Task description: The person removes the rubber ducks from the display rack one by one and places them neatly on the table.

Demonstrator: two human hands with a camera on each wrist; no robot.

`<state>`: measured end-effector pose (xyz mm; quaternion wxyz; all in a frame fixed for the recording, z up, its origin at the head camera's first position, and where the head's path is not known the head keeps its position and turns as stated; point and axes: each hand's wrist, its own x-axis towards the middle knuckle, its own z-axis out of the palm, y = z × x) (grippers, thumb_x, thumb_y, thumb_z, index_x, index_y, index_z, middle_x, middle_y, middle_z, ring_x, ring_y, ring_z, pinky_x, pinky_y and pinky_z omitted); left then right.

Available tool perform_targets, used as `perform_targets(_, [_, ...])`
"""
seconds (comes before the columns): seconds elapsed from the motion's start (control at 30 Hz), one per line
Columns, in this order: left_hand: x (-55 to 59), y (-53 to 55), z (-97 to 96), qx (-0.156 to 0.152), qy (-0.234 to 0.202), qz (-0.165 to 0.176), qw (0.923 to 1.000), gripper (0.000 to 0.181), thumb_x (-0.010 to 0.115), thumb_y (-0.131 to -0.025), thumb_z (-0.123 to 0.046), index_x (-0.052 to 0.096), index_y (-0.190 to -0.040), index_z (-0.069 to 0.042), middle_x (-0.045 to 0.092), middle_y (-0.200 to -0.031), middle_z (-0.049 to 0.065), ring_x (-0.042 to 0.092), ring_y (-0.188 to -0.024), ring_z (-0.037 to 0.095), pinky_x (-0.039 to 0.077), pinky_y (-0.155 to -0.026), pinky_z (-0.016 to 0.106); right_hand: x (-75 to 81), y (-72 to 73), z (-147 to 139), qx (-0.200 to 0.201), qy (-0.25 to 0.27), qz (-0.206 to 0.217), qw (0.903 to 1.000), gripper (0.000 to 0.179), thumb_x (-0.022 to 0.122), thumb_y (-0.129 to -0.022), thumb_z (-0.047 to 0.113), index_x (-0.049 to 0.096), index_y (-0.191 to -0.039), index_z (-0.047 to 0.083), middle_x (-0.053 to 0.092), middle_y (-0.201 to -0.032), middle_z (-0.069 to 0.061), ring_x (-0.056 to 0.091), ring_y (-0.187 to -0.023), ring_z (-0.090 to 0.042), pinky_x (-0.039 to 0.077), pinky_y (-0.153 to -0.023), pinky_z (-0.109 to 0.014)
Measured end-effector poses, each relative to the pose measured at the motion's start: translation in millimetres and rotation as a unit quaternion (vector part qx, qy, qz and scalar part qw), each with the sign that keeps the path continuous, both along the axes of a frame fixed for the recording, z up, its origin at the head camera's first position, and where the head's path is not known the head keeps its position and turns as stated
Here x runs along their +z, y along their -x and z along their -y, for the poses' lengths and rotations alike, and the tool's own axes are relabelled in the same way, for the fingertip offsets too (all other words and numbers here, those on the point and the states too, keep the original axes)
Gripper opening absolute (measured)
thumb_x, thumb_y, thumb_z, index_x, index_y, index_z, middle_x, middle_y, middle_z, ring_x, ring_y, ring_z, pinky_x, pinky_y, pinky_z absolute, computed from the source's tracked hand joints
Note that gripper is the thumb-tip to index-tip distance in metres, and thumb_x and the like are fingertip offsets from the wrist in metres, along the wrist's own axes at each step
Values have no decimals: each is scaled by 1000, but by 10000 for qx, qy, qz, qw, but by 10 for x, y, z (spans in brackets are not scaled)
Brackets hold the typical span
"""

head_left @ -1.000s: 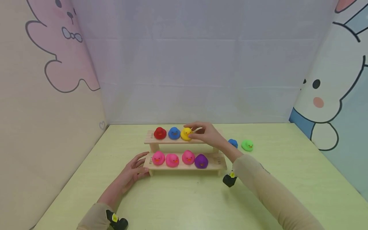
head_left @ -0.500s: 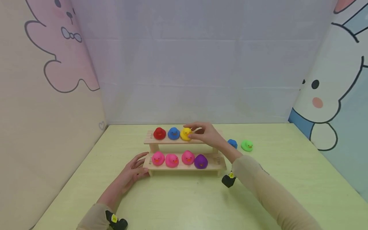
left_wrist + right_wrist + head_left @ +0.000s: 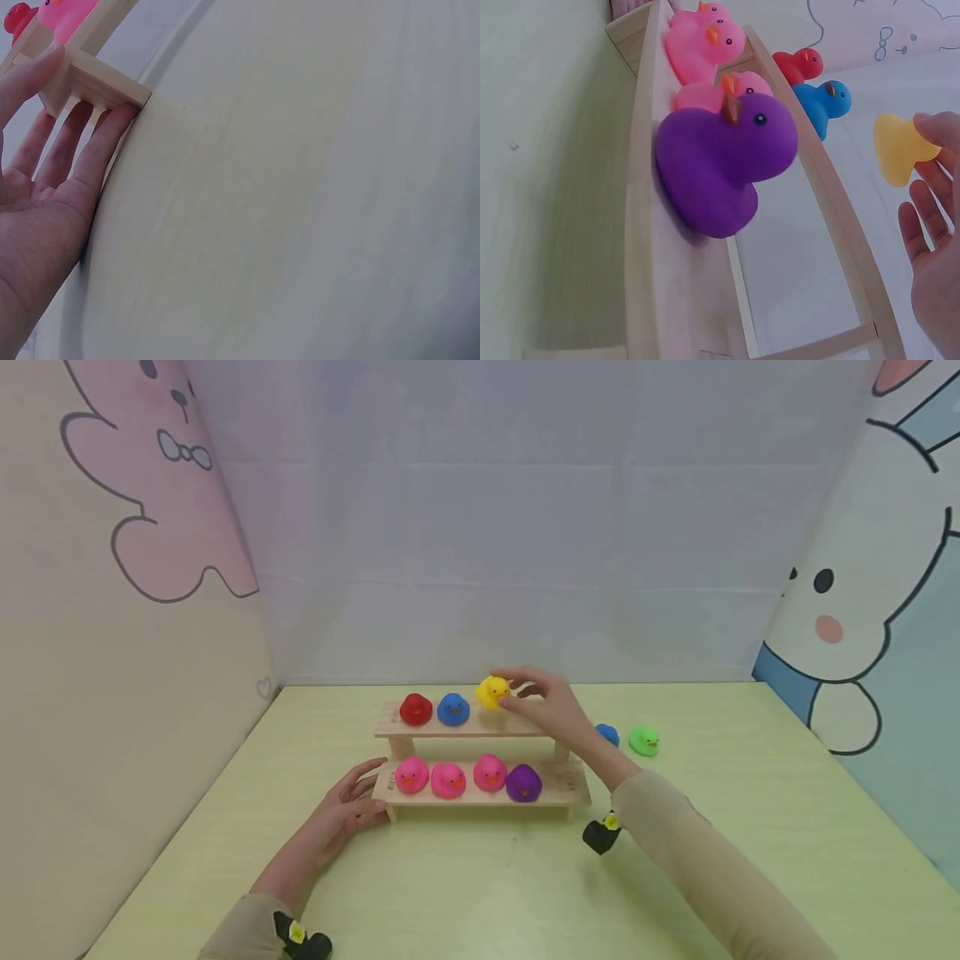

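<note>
A yellow rubber duck is pinched between the thumb and fingers of my right hand, raised above the upper tier of a two-tier wooden stand. Red and blue ducks sit on that tier. Three pink ducks, including one in the middle, and a purple duck line the lower tier. My left hand holds the stand's lower left end; the left wrist view shows the thumb at the board's edge and fingertips against the support.
On the table right of the stand lie a second blue duck, partly hidden by my right forearm, and a green duck. A pale curtain rises behind the table, with printed panels on both sides.
My right hand has lifted the yellow duck off the upper tier, upward and slightly right. The left hand stays at the stand's left end.
</note>
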<state>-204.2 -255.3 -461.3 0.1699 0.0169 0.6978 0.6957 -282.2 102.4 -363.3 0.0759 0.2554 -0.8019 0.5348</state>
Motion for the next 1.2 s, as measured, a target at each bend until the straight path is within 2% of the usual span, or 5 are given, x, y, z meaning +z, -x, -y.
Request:
perform_targets(0.2, [-20,0,12,24,72,-4,10000,74,62,-100,-13,23,-162,-22,28,-167,18,61,-126,11,58,-101,26,73,4,-189,-197,300,-389,9986,38,74,-92,9,70,-130,10,70,-131,-13,59,-108,-21,54,-90,-18])
perform_targets(0.4, [-37,1,21,29,92,16,10000,74,63,-100,-15,23,-162,-23,28,-167,17,61,-127,11,57,-102,26,101,0,-442,-539,337,-780,9949,36,73,-93,7,70,-129,10,70,-128,-14,58,-104,-15,51,-87,-11])
perform_targets(0.73, [-34,8,29,13,85,13,10000,74,62,-100,-15,22,-162,-22,28,-167,17,60,-128,11,57,-101,26,161,-73,-819,-1040,-263,-1468,9833,40,74,-91,3,69,-130,8,69,-128,-14,55,-101,-5,45,-85,-5])
perform_targets(0.93, [-34,7,14,62,84,2,9999,74,63,-99,-14,24,-161,-22,30,-166,18,60,-128,14,58,-101,27,47,-44,-1090,-1346,-366,-1619,9769,43,75,-88,-1,69,-129,5,68,-126,-17,53,-99,3,44,-83,-3])
perform_targets(1.2, [-35,3,1,25,100,-38,9999,74,63,-99,-14,24,-161,-23,30,-166,18,60,-129,15,57,-102,26,-244,-52,-1478,-1792,-415,-1782,9666,41,77,-87,0,72,-126,9,71,-119,8,56,-96,5,45,-80,-4])
